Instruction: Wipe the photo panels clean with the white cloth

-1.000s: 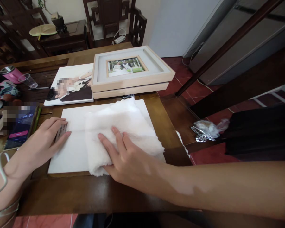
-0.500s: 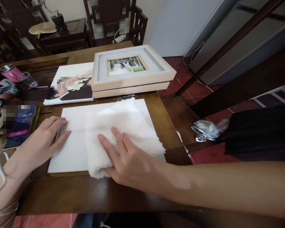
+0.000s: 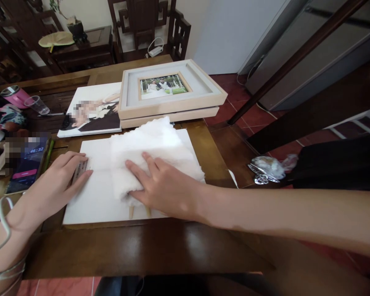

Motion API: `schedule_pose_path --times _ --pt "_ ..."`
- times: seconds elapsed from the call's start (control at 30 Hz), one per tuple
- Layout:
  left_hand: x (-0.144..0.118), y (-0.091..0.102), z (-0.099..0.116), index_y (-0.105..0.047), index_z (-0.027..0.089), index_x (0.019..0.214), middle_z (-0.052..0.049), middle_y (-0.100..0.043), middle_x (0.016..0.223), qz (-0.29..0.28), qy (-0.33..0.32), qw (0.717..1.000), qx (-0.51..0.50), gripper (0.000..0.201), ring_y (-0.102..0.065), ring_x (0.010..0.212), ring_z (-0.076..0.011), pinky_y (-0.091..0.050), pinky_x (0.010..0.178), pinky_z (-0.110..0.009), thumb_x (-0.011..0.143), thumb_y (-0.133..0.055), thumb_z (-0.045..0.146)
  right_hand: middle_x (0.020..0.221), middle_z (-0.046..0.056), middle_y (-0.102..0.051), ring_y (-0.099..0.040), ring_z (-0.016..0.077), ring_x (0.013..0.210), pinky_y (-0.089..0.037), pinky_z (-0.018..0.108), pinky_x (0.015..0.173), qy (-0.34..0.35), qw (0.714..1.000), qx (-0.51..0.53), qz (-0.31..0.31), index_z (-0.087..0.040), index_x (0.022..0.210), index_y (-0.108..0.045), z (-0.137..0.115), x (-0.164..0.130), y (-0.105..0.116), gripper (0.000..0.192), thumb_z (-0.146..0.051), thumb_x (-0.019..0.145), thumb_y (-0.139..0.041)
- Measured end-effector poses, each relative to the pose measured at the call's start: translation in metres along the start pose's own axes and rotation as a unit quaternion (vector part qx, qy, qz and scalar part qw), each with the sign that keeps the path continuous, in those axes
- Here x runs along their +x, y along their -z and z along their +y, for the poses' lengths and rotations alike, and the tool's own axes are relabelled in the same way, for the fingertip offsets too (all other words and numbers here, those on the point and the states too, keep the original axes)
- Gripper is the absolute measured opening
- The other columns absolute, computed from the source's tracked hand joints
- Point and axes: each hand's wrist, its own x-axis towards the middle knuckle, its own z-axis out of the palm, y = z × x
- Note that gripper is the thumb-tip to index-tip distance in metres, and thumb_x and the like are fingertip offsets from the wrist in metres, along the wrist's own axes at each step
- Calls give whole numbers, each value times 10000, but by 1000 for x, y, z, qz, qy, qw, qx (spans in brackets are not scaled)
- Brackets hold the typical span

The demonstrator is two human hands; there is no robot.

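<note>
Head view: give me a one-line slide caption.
Right hand presses a white cloth on a white panel; left hand rests on the panel's left edge.

Setting: a home, living or dining room; dark wooden table as landmark; behind it a carved wooden armchair and a low dark side cabinet; on the table, framed family photographs; right of it, red floor tiles.

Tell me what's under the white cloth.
The white cloth lies on a white board on the wooden table, pressed flat by the right hand. The board surface beneath the cloth is covered and cannot be seen.
</note>
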Motion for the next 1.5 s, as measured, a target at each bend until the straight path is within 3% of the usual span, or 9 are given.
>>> schedule_pose_path --times 0.23,0.4,0.67,0.77,0.97,1.03,1.17,1.33,1.5 --pt "1 0 -1 -546 158 1116 -139 -550 1183 -1 9 1000 -6 449 -534 1143 -295 -405 1037 -455 942 -319 504 1219 250 -635 -686 428 967 -556 553 662 -13 994 24 103 -131 945 -726 -39 -16 15 271 -311 933 -524" --pt "2 0 0 -551 151 1091 -141 -554 1172 4 2 1000 -7 454 -538 1132 -294 -407 1034 -450 942 -316 511 1197 210 -664 -706 388 925 -562 521 650 9 987 79 137 -162 859 -721 -55 -27 26 233 -282 913 -529" --pt "0 1 0 -535 117 1140 -137 -546 1172 3 1 1000 0 503 -534 1121 -289 -400 1032 -448 956 -300 522 1434 181 -480 -575 432 1180 -578 501 761 -48 990 133 -21 -232 963 -723 11 -5 7 196 -116 901 -578" --pt "0 3 0 -537 114 1136 -140 -550 1166 2 6 1000 -5 494 -539 1116 -288 -407 1028 -446 954 -306 512 1431 207 -469 -573 459 1166 -586 503 726 -69 990 121 -33 -216 962 -727 8 -1 9 199 -101 886 -583" --pt "-1 3 0 -525 166 1162 -132 -542 1194 -3 21 1000 -12 453 -532 1144 -285 -403 1049 -450 939 -315 499 1180 275 -651 -683 460 942 -577 574 610 -57 978 124 160 -137 740 -702 -63 -19 21 188 -256 850 -608" --pt "-1 2 0 -518 165 1169 -127 -533 1206 -2 21 1000 -10 454 -526 1148 -285 -399 1055 -457 942 -313 500 1163 257 -670 -683 437 961 -579 564 650 -54 968 153 190 -149 683 -671 -72 -22 22 205 -238 855 -603" --pt "-2 1 -2 -506 144 1175 -128 -530 1191 4 12 1000 -4 464 -522 1145 -287 -399 1049 -458 954 -309 500 1355 191 -577 -560 422 1205 -446 696 924 -58 968 222 102 -208 892 -707 -40 -8 17 135 -216 923 -576" --pt "-2 1 -2 -512 142 1164 -127 -544 1161 9 5 1000 5 450 -531 1122 -288 -410 1029 -454 958 -317 492 1514 205 -381 -326 461 1377 -343 723 1007 -83 982 170 -7 -181 1111 -683 6 33 8 302 -79 949 -450" --pt "0 1 -2 -519 137 1147 -138 -554 1164 6 8 1000 -6 448 -538 1115 -296 -427 1008 -470 942 -312 479 1474 263 -407 -389 496 1326 -350 756 973 -63 974 214 -27 -143 1140 -694 -29 35 25 290 -135 929 -496"
